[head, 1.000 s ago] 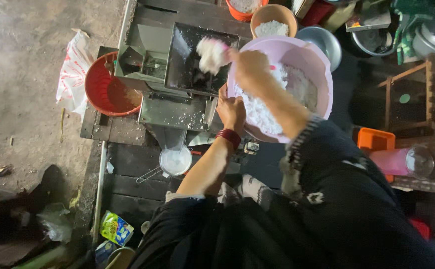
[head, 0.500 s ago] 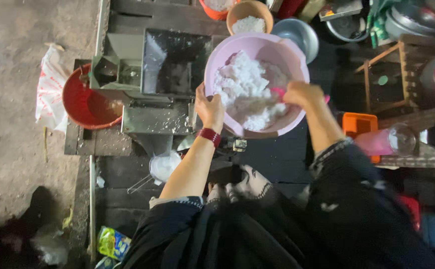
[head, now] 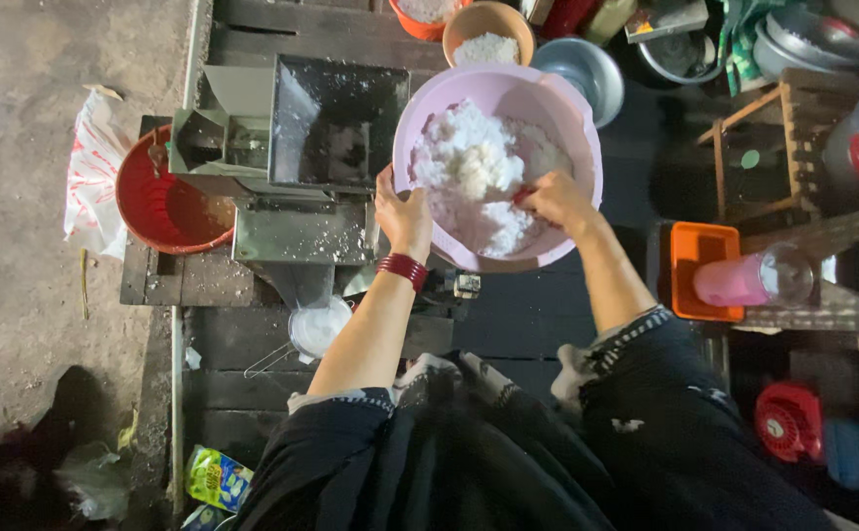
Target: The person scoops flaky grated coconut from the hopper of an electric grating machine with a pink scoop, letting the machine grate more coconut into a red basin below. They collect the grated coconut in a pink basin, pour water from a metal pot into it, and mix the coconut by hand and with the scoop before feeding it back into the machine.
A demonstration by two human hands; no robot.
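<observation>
A white plastic bag with red print [head: 90,172] is seen far left on the dirt floor. Just beside it, a round red plastic tub [head: 159,206] is set under the spout of a grey metal machine with a square open hopper [head: 336,123]. The machine is carried by a dark wooden bench [head: 203,280]. A small round white cup [head: 316,326] is seen below the machine.

Next to the hopper, a big round pink plastic bowl [head: 572,128] is held up. It is filled with soft white shredded stuff [head: 469,162]. The near rim of the bowl is gripped by the left hand [head: 402,208], fingers closed tight on it; a red band is worn on that wrist. The right hand [head: 555,200] is pushed into the white stuff, fingers curled shut around something small and red; what it is cannot be told.

Behind the bowl, a small orange bowl of white grains [head: 488,34] and a shiny metal bowl [head: 577,69] are seen. Far right, an orange plastic box [head: 695,246] is placed with a pink bottle [head: 749,278] lying across it.
</observation>
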